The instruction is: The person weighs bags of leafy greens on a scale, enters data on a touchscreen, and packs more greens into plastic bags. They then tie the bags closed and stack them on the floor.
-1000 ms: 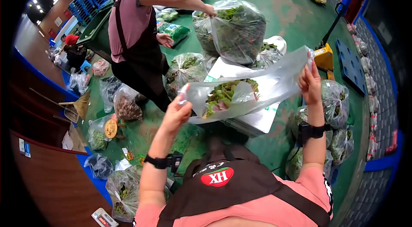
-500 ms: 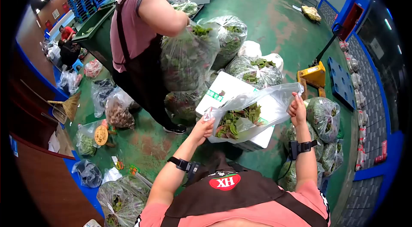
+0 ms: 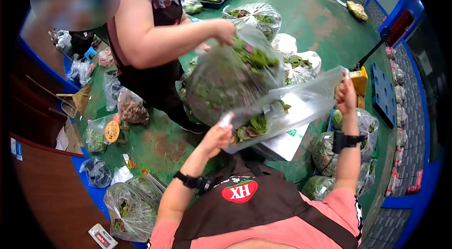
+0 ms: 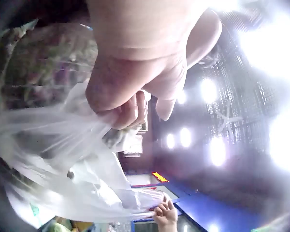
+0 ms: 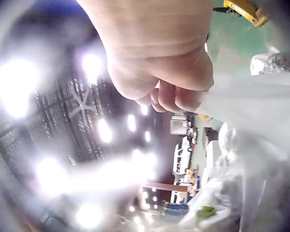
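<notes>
A clear plastic bag [image 3: 308, 100] is stretched between my two hands, with leafy greens [image 3: 254, 127] showing inside it. My left hand [image 3: 216, 139] grips the near left edge of its mouth. On the far right, my right hand [image 3: 346, 94] holds the opposite edge, raised higher. Behind the mouth, another person [image 3: 141, 27] holds up a large bulging bag of green and purple leaves [image 3: 230, 79], which overlaps my bag's left part in the head view. Under my bag lies a white foam box [image 3: 287, 143]. In the left wrist view, film [image 4: 63, 150] stretches from my curled fingers.
Filled bags of greens [image 3: 325, 152] stand close on my right, others [image 3: 129, 206] at lower left. Beyond are a yellow pallet jack [image 3: 359, 79] and a blue pallet [image 3: 383, 93]. A wooden stool [image 3: 112, 131] and a digital scale [image 3: 102, 236] are on the left.
The other person has lifted the large bag of leaves and swung it toward me, over the left side of my bag. Both my hands keep hold of the plastic bag's edges.
</notes>
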A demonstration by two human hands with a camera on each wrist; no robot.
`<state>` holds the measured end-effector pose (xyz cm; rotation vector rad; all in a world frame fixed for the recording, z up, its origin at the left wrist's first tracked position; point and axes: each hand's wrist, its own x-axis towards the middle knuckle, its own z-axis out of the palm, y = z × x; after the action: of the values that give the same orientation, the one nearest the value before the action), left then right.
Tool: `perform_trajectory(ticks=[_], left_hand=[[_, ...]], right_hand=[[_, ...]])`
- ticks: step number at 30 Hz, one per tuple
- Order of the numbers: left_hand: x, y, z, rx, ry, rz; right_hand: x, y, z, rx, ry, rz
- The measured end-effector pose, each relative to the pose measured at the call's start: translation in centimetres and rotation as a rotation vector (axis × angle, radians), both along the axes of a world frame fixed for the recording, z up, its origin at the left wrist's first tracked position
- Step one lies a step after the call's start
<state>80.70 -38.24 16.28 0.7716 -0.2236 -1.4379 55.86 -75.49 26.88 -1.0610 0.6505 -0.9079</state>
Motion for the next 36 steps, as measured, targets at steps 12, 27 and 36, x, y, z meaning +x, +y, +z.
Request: perform_trajectory(ticks=[12, 27, 36], left_hand=[[-8.7, -6.5, 0.7, 0.045, 0.017, -0.318], [-11.9, -1.6, -1.0, -0.11, 0.239, -0.188], [-14.8, 2.0, -2.8, -0.208, 0.339, -0.145]], right_hand=[[-8.6, -6.7, -3.0, 0.148, 0.122, -0.045], [-14.4, -0.2, 0.1, 0.092, 0.421, 0.16], [-14.9, 4.8, 1.0, 0.066, 0.357, 0.202]])
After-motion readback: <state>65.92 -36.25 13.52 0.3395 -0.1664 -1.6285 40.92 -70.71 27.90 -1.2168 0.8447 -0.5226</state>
